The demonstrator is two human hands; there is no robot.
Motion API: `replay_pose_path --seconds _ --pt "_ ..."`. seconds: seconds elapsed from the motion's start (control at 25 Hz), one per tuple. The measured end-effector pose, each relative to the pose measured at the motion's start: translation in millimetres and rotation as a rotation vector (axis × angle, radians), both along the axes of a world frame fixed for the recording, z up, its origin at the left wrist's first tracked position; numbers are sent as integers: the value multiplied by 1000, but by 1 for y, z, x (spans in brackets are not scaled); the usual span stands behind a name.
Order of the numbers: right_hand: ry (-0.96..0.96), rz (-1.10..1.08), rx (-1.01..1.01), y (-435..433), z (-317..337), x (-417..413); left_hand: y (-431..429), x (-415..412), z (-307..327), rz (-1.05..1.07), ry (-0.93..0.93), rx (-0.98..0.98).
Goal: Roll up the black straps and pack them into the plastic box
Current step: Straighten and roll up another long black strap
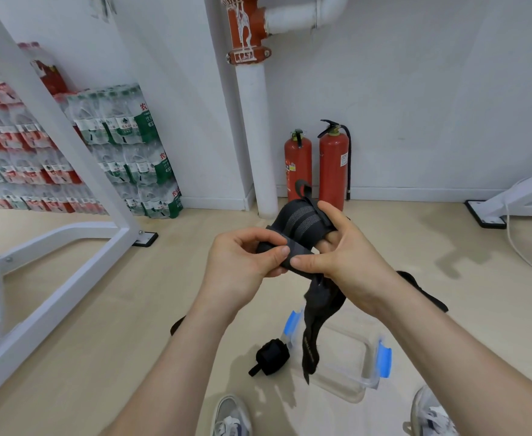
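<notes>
Now our left grip point(242, 258) and right grip point(340, 256) both pinch the black strap point(302, 220) in the air, above the plastic box point(372, 380) on the floor point(132, 294). It looks soft and floppy, so we should pinch the near end tight.

The strap point(316, 313) hides the plastic box's point(372, 377) nine-o'clock side; its print is illegible; the shoes point(231, 416) at six o'clock are cropped.

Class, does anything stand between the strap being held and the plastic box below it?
Nothing visible does. The black grey-striped strap, gripped by the left hand and right hand, dangles its loose tail over the clear blue-clipped plastic box. A rolled black strap lies beside it.
</notes>
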State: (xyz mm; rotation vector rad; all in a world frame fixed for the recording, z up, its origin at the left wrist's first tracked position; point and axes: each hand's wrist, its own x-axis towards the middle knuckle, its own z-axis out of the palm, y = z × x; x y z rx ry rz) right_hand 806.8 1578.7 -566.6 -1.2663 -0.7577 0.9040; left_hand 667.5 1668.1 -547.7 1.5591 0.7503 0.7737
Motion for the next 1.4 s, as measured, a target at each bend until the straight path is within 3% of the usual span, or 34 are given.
replay_pose_path --seconds 0.12,0.28,0.36,0.72,1.04,1.4 --pt "52 45 -6 -2 2 4 1 -4 2 -48 -4 -56" --pt "140 160 44 -5 5 7 13 -22 6 -345 -35 -103" --pt "166 229 70 -7 6 8 15 -25 8 -385 -49 -63" --pt "233 172 143 -7 6 2 15 -20 4 -307 -123 -5" --pt "78 48 128 -4 5 0 8 -11 2 -195 -105 23" --pt "34 46 40 -8 8 0 5 -5 1 -137 -53 13"
